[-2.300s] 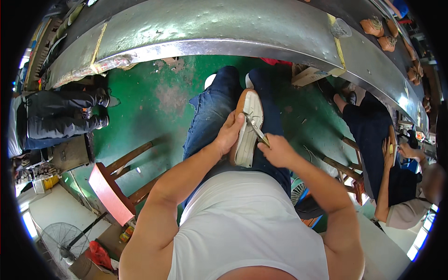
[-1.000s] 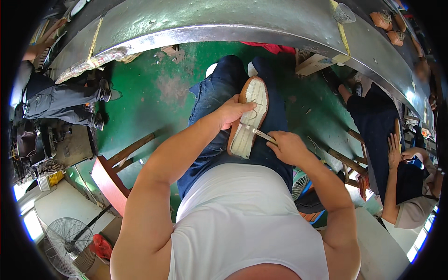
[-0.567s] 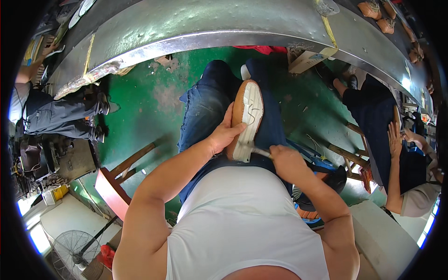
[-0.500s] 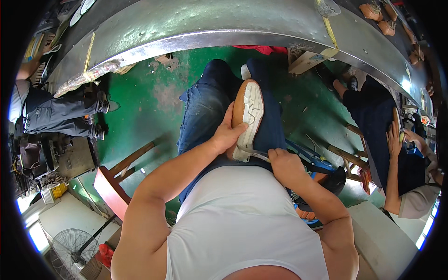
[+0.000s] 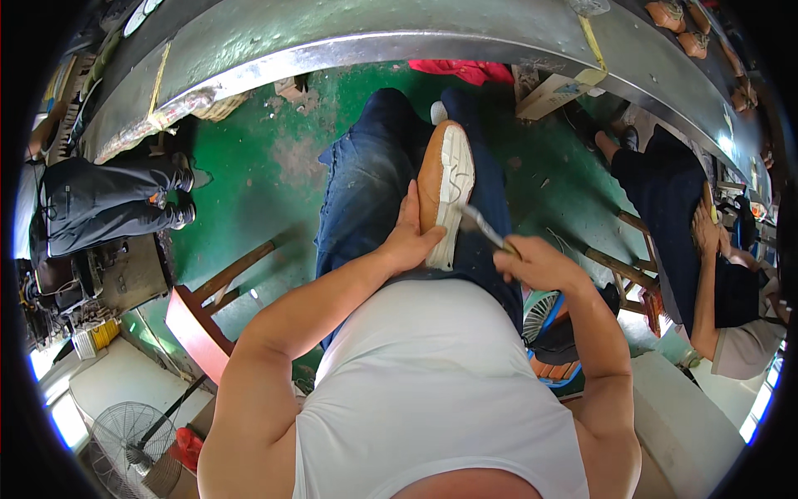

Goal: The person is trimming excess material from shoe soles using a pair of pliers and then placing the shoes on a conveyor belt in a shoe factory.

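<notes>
A tan shoe [image 5: 429,176] rests on my lap with its underside up, and a thin cord or thread curls over its whitish bottom [image 5: 455,175]. My left hand [image 5: 411,239] is closed around the shoe's left side near the heel, with the thumb lying across the edge. In my right hand [image 5: 532,263] is a slim hand tool [image 5: 492,233] with a pale, metallic-looking end. The tool's end is smeared by motion beside the right edge of the shoe bottom, so its exact kind cannot be made out.
A metal-topped workbench [image 5: 357,33] crosses the far side. Wooden stools stand at left [image 5: 199,324] and right [image 5: 619,266]. A standing fan [image 5: 133,449] is at lower left. Co-workers sit or stand at both sides. Red cloth [image 5: 461,71] lies under the bench.
My right hand has moved right and slightly up, and the tool's end has gone from the heel to beside the middle of the shoe bottom. The left hand keeps its hold.
</notes>
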### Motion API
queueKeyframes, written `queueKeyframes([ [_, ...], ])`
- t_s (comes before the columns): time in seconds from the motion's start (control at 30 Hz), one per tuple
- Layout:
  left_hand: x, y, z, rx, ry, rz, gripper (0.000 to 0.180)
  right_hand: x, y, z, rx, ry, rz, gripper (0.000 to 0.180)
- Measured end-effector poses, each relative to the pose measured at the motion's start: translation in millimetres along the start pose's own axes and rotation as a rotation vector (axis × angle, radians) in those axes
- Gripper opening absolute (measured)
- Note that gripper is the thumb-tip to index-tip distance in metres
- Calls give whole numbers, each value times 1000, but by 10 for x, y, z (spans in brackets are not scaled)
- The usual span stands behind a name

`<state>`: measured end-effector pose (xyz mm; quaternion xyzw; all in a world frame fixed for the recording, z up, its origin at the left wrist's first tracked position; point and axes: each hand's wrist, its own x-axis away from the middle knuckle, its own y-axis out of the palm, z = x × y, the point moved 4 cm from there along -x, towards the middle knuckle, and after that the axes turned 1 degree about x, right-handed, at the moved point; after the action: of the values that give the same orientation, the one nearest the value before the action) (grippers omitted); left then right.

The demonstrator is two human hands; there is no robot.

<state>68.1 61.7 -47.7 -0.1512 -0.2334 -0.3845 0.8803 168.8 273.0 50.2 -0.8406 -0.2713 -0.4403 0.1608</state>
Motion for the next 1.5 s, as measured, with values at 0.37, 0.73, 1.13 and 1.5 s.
queueKeyframes([
  [0.37,331,-459,559,695,-1,-160,78,-421,201,397,-416,-316,587,43],
  [0.73,-144,-782,1446,1130,271,-276,72,-59,388,-268,746,-304,749,35],
  [1.13,-320,-763,1258,1112,257,-141,77,107,-140,-1060,418,-824,979,32],
  [1.5,119,-749,1943,1129,354,-212,59,363,-330,-1699,441,-1266,1184,58],
])
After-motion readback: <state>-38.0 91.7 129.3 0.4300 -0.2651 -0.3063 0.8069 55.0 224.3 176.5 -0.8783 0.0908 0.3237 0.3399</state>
